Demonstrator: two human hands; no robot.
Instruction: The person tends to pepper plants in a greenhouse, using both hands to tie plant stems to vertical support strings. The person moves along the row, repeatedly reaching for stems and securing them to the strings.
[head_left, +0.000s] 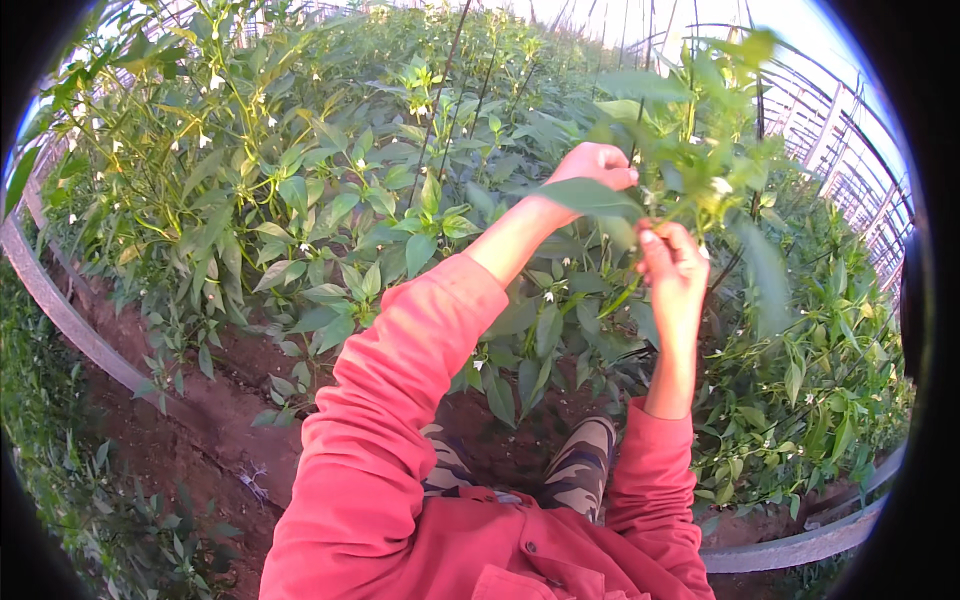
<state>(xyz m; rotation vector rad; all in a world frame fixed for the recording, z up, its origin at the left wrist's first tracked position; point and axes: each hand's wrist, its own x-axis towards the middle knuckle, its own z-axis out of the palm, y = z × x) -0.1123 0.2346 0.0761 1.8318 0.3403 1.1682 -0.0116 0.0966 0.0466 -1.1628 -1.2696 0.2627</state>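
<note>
My left hand (596, 169) is curled, its fingertips pinched together at a dark string (640, 124) that hangs beside a tall pepper plant (694, 176). A large leaf (589, 197) crosses in front of my left wrist. Just below and to the right, my right hand (671, 259) pinches a green stem of this plant between thumb and fingers. White flowers (721, 185) show among its upper leaves, which are blurred. Leaves partly hide the spot between the two hands.
Dense flowering pepper plants (300, 202) stand ahead and to the left, with more plants (810, 397) at right. Several dark strings (442, 97) run upward among them. A pale curved rail (67, 315) borders the brown soil (247, 450) at left. Framework (832, 127) rises at far right.
</note>
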